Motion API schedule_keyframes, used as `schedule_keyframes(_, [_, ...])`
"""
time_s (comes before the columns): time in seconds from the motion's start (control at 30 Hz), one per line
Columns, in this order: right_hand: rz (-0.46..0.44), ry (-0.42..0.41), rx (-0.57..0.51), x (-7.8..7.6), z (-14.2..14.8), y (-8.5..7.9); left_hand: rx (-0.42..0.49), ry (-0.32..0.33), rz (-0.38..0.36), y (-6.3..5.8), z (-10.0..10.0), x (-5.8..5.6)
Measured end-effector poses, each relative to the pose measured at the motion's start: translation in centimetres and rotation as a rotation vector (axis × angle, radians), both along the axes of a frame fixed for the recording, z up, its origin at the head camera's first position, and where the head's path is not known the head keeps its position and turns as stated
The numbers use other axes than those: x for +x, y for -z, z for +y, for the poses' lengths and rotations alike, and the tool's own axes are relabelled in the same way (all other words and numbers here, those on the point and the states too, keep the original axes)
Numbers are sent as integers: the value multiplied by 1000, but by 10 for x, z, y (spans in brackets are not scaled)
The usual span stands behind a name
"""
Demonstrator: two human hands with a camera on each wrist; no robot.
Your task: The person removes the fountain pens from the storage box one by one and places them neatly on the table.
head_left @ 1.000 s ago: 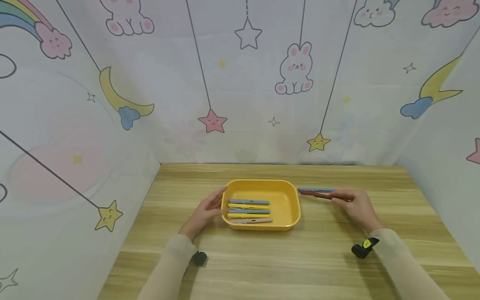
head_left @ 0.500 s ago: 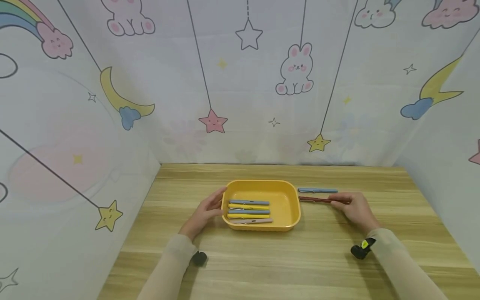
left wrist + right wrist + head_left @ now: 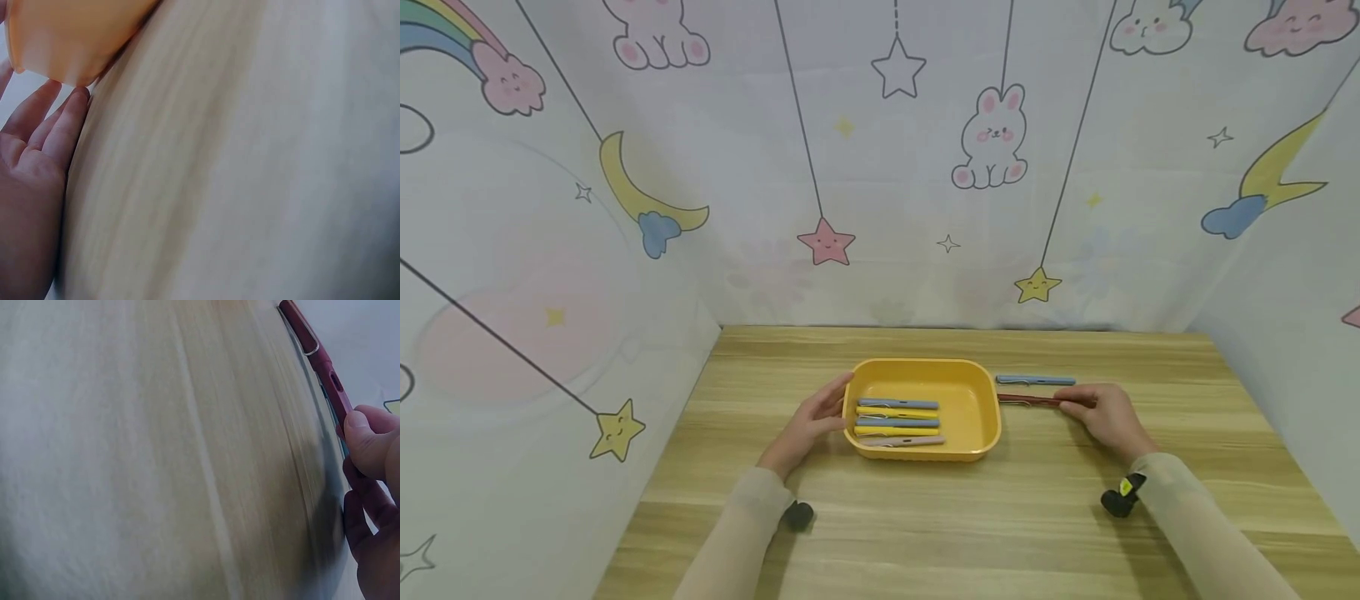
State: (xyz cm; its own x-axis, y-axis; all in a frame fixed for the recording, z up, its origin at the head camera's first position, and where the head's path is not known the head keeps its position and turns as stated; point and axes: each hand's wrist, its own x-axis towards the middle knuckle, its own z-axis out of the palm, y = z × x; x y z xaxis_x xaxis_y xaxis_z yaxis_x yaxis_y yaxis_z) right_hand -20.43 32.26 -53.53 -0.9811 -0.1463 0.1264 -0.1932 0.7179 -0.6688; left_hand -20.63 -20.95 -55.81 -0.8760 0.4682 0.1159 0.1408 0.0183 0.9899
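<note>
My right hand (image 3: pixel 1108 419) pinches a dark red pen (image 3: pixel 1026 400) by its right end between thumb and fingers. The pen lies level, its clip end close to the right side of the yellow tray (image 3: pixel 983 417). In the right wrist view, the red pen (image 3: pixel 314 350) shows its metal clip and a slot in the barrel. Just behind it a blue pen (image 3: pixel 1036 381) lies on the table. My left hand (image 3: pixel 808 425) rests with extended fingers against the tray's left end. In the left wrist view, several fingertips touch the orange-looking tray wall (image 3: pixel 75 37).
Several pens lie side by side in the tray's left part: blue-grey ones, yellow pens (image 3: pixel 898 432) and a beige-pink pen (image 3: pixel 902 442) nearest the front. A wood-grain table (image 3: pixel 925 533) spreads around the tray. Printed cloth walls (image 3: pixel 880 283) stand behind and at both sides.
My right hand has brought the red pen from beside the blue pen slightly toward me, and it now lies level in front of it. The left hand and tray have stayed put.
</note>
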Motion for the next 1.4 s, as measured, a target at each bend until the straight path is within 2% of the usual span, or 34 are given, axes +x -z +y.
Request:
schedule_keyframes(0.37, [17, 13, 35, -1, -2, -2, -4, 0, -9, -1, 0, 0])
schedule_keyframes(0.67, [116, -1, 76, -5, 1, 9, -9, -1, 1, -4, 1, 1])
schedule_keyframes(1.03, [131, 4, 91, -4, -1, 9, -6, -1, -12, -3, 1, 1])
schedule_keyframes(1.4, [232, -10, 127, -7, -2, 12, -4, -6, -14, -2, 1, 2])
